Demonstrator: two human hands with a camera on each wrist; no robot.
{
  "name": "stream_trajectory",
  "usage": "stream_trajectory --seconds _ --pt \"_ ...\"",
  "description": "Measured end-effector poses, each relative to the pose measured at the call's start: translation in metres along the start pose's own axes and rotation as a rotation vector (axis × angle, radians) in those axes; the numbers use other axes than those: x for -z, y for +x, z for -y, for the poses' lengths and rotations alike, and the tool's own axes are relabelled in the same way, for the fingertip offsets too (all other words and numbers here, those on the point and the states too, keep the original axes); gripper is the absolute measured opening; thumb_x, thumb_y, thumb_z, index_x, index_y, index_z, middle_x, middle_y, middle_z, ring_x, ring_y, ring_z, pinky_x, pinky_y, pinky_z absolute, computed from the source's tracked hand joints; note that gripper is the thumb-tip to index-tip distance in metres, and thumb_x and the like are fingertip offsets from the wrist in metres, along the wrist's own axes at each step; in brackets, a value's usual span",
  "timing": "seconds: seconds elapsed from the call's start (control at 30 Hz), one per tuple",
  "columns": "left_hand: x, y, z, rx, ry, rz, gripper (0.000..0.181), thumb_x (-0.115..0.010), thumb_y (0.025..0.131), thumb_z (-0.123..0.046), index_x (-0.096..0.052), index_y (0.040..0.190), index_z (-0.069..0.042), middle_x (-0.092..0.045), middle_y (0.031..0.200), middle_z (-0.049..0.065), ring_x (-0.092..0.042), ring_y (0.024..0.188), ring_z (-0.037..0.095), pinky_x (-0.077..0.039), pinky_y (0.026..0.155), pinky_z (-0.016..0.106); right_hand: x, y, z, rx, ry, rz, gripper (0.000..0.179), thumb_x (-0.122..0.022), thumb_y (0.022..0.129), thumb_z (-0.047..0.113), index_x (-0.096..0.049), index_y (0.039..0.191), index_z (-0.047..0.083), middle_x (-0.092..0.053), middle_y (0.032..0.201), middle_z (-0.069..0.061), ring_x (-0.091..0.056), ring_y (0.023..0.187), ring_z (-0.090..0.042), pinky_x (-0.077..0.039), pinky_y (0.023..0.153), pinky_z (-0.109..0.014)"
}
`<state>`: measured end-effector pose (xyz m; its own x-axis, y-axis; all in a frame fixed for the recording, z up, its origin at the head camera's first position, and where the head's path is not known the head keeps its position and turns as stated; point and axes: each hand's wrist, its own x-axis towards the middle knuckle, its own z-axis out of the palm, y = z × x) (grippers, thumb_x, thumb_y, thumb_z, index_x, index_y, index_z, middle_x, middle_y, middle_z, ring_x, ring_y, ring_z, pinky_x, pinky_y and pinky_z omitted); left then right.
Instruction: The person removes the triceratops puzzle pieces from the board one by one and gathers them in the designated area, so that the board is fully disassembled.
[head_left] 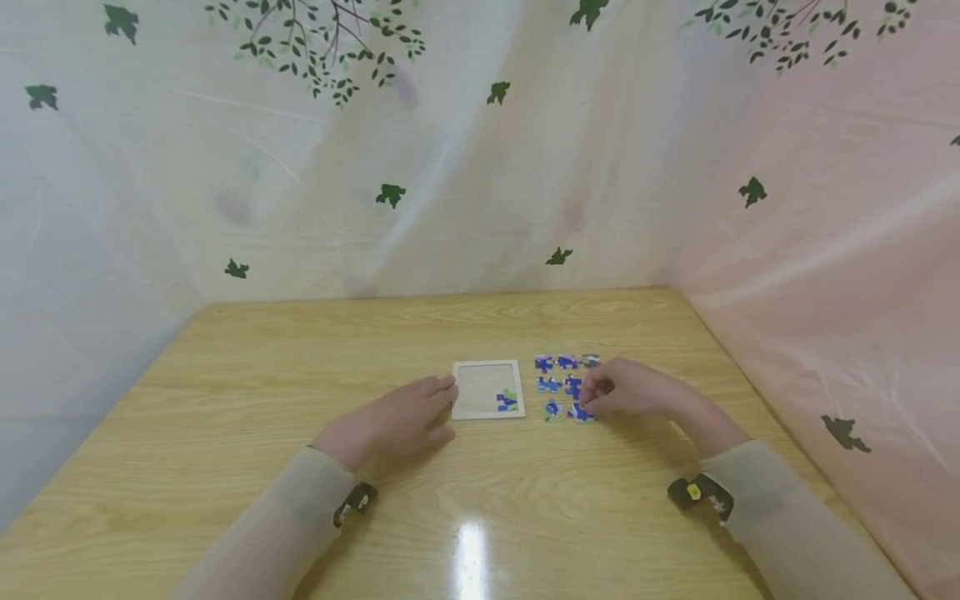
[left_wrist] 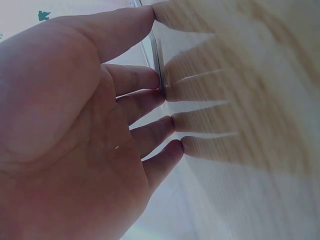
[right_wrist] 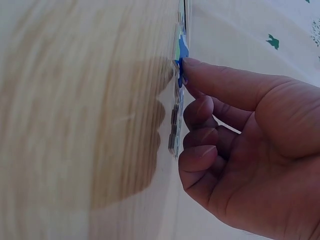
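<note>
A white-rimmed square puzzle tray lies on the table. A blue and green puzzle portion sits in its lower right corner. My left hand rests at the tray's left side, fingers fairly straight, with fingertips against the edge and table; in the left wrist view the palm shows. On the right, my right hand reaches over loose puzzle pieces with its fingers bent. Its thumb and forefinger pinch a blue puzzle piece at the lower right of the group; the hand partly covers nearby pieces.
The loose pieces lie in rough rows just right of the tray. A wooden table spreads around them, bounded at the back and right by a pale curtain with leaf prints. Each wrist carries a small black camera.
</note>
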<state>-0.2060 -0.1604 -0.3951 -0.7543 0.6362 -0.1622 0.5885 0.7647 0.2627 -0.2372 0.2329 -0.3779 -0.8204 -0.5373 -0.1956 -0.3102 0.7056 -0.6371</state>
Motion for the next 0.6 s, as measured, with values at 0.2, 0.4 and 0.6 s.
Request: stream_trajectory --seconds 0.2,0.4,0.6 --pt "0.0009 -0.0005 -0.0009 -0.004 0.009 0.001 0.068 -0.058 0.115 -0.033 -0.039 0.167 0.006 -0.032 0.177 0.024 -0.028 0.164 0.044 -0.024 0.136 0.053 -0.0013 0.0000 -0.0007 0.000 -0.019 -0.004 0.006 -0.081 0.100 0.014 -0.078 0.104 0.011 -0.066 0.089 0.001 -0.057 0.084 -0.017 -0.050 0.073 -0.029" --pt "0.0043 -0.0027 -0.0042 -0.003 0.005 0.007 0.068 -0.058 0.115 -0.032 -0.039 0.167 0.007 -0.032 0.176 0.024 -0.028 0.164 0.044 -0.024 0.136 0.053 -0.0023 0.0006 -0.0013 -0.013 -0.029 -0.009 0.006 -0.082 0.100 0.015 -0.078 0.103 0.011 -0.065 0.088 0.001 -0.057 0.083 -0.017 -0.050 0.072 -0.029" --pt "0.0059 -0.0035 -0.0055 0.001 -0.002 0.011 0.067 -0.058 0.115 -0.032 -0.039 0.167 0.007 -0.032 0.176 0.025 -0.027 0.164 0.044 -0.024 0.136 0.054 -0.0030 0.0010 0.0010 -0.033 -0.032 -0.011 0.006 -0.082 0.101 0.016 -0.079 0.104 0.011 -0.065 0.088 0.001 -0.057 0.083 -0.016 -0.049 0.072 -0.029"
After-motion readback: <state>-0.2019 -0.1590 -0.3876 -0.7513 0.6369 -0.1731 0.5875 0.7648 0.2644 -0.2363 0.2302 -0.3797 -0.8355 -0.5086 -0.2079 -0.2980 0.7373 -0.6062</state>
